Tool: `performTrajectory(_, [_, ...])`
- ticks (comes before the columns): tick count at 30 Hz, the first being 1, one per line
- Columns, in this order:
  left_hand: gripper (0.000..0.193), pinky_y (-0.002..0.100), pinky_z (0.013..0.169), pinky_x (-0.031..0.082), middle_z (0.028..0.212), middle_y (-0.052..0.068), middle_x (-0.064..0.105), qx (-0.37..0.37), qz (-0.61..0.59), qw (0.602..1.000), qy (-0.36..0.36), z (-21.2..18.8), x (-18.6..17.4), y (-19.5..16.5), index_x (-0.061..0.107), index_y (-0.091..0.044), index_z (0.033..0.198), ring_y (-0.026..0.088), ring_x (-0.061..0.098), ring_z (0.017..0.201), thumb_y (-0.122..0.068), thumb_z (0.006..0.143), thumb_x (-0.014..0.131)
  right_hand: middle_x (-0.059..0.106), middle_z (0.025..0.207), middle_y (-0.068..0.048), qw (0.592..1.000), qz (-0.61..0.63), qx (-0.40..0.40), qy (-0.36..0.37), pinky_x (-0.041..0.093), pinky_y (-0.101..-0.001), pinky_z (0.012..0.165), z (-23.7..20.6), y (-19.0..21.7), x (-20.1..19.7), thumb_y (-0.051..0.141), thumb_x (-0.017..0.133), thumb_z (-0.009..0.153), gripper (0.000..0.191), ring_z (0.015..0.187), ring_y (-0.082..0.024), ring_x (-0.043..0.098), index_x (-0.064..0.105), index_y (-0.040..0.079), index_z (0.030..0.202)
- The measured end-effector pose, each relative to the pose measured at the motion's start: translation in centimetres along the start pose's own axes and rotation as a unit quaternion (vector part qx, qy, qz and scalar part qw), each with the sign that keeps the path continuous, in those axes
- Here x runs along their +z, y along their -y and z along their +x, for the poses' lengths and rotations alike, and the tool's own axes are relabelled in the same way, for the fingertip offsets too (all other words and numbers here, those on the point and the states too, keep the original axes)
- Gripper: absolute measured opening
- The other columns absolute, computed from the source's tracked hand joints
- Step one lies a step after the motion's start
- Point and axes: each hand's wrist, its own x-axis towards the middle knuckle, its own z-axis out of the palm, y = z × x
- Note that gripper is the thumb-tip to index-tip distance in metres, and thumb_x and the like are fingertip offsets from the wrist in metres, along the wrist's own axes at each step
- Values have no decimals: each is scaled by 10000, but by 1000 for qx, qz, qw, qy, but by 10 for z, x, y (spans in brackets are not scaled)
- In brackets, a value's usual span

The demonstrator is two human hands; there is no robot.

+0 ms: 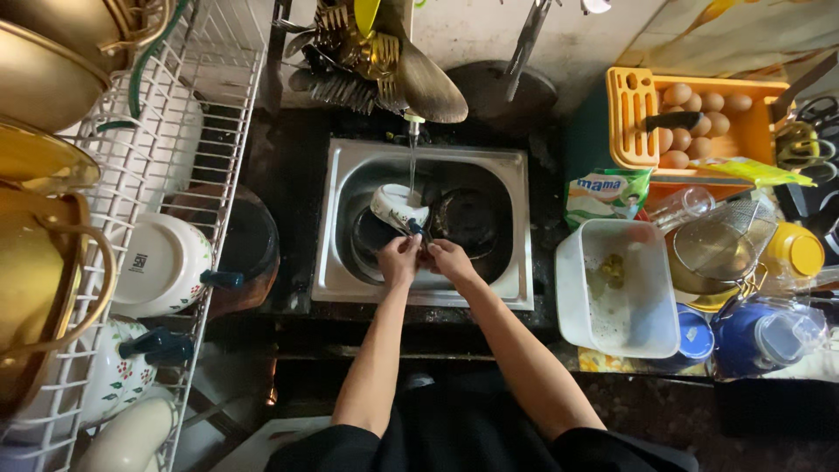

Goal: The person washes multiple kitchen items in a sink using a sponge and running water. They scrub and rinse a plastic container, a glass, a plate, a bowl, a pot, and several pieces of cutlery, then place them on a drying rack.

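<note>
White wire rack (197,131) far left, then steel sink (516,227) where left hand (398,259) and right hand (450,258) meet, each grip pinching a dark-handled white pot (398,208) just beyond the fingertips under the tap stream, white tub (572,297) on counter right.

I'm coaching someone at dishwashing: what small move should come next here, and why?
Probably turn the white pot so the tap stream reaches its other sides. Both the left hand and right hand grip its dark handle, and water strikes only one spot.
</note>
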Motion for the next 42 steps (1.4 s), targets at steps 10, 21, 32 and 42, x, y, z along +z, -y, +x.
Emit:
performTrajectory(10, [421,288,761,560,1000,145,755,33,-172,984,31,3,3,-7,669,26,1313,184,733,913,-267,1018,600,750,986,-102,945,-200,-237,-102,533,-284,774,4,25,1,270,596,985,370,908,-146,705,719,-9,1194])
performTrajectory(21, [394,311,862,554,1191,102,719,-48,-256,962,81,5,-4,2,700,-2,1254,163,669,1036,-261,969,614,720,1007,-80,946,168,-268,66,535,-285,541,-46,187,48,512,477,1022,514,650,-149,668,687,43,1045])
performTrajectory(32, [409,341,880,562,1227,35,702,-65,-195,973,101,-12,-19,4,692,-109,1278,190,668,1107,-358,981,561,669,589,-65,978,84,-187,41,476,-297,375,-58,264,69,667,678,845,658,415,-146,605,664,13,773])
performTrajectory(42, [396,346,827,531,1208,41,727,-118,-245,958,88,-15,-17,16,698,-120,1244,183,681,1059,-384,980,568,660,670,-4,928,311,-179,104,369,-241,367,-61,257,67,272,747,875,185,463,-86,540,653,119,920])
